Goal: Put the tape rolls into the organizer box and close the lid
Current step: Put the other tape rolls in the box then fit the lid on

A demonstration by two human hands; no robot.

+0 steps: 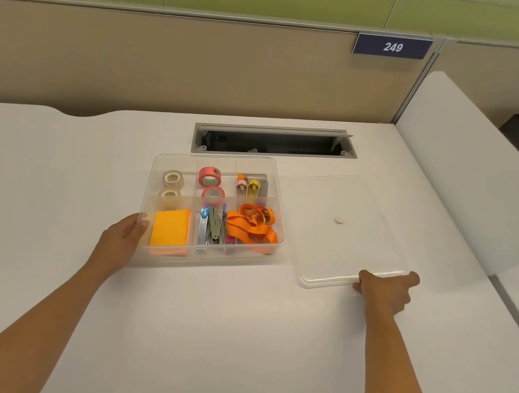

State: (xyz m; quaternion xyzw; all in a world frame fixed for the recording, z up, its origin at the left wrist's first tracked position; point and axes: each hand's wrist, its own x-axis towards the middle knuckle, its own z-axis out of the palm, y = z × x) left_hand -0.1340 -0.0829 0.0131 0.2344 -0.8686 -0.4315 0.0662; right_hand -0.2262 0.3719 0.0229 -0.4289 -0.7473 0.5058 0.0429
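Observation:
The clear organizer box point(278, 179) stands open on the white desk. Two clear tape rolls point(173, 179) lie in its far left compartment, and two pink tape rolls point(209, 176) lie in the far middle one. My left hand point(125, 238) rests flat against the box's near left corner. The clear lid point(328, 238) lies flat on the desk to the right of the box. My right hand point(386, 289) grips the lid's near edge, thumb on top, fingers curled under.
Inside the box are also orange sticky notes point(169, 230), pens and a stapler point(212, 229), an orange lanyard point(252, 226) and small clips. An open cable slot point(275, 142) sits behind the box. A white divider panel point(468, 177) rises at the right.

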